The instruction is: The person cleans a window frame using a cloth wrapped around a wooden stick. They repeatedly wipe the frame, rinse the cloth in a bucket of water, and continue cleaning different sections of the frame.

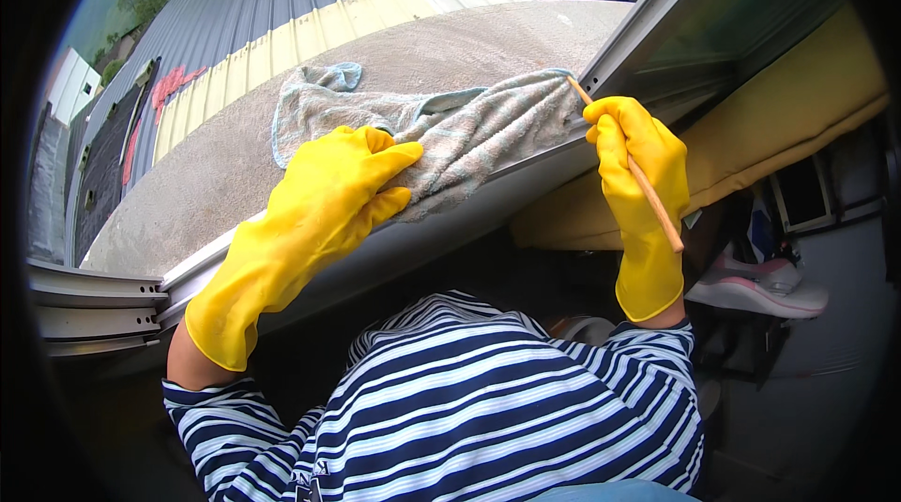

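Both my hands wear yellow rubber gloves. My left hand (345, 185) grips the bunched near edge of a worn terry cloth (464, 129) with a light blue border, its thumb and fingers pinched on it. The cloth lies across the outer ledge and hangs over the window track. My right hand (630, 150) holds a thin wooden stick (654, 203) between thumb and fingers. The stick's upper tip touches the cloth's far right corner, beside the window frame; its lower end points back toward my wrist.
A rough concrete ledge (204, 199) lies outside the aluminium window track (200, 256), with a corrugated metal roof (281, 2) beyond. A sliding window frame (654, 9) stands at the right, near a yellow curtain (788, 115). A pink and white shoe (760, 291) sits lower right.
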Available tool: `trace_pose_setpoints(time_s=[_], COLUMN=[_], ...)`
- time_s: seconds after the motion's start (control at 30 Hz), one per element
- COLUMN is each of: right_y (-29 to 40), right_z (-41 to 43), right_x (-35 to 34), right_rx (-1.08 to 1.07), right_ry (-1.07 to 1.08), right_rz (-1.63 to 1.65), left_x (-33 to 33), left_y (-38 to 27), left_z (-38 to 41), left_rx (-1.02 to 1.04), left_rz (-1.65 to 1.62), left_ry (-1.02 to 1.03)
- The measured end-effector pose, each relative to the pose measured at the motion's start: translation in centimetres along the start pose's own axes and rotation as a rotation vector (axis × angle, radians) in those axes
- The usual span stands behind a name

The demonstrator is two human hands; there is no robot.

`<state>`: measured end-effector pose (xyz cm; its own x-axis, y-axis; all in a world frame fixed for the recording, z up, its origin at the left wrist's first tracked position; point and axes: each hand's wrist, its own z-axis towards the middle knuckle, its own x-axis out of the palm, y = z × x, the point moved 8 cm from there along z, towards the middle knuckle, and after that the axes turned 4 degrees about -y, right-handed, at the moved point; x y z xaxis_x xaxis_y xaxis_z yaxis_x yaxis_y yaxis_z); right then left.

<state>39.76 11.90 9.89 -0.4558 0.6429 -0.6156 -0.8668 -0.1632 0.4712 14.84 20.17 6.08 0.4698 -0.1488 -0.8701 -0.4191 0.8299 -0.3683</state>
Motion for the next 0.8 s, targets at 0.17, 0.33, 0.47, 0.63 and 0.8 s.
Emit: trace_pose_setpoints(time_s=[0.17, 0.33, 0.47, 0.63, 0.8], right_y=[0.2, 7.5, 9.1, 3.1, -0.3], right_z=[1.2, -2.1, -2.7, 0.9, 5.2], right_x=[3.1, 7.2, 9.1, 4.7, 1.6], right_rx=[-0.011, -0.445, -0.517, -0.225, 0.170], right_ry=[0.286, 0.365, 0.417, 0.381, 0.359], right_rz=[0.124, 0.362, 0.525, 0.220, 0.201], left_x=[-1.1, -5.0, -4.6, -2.1, 0.6], left_y=[1.6, 3.7, 4.4, 2.4, 0.3], left_z=[-2.0, -8.2, -7.9, -5.0, -0.8], left_rx=[-0.161, -0.370, -0.388, -0.213, -0.076], left_rz=[0.155, 0.230, 0.020, -0.001, 0.079], left_ry=[0.021, -0.009, -0.088, -0.012, 0.125])
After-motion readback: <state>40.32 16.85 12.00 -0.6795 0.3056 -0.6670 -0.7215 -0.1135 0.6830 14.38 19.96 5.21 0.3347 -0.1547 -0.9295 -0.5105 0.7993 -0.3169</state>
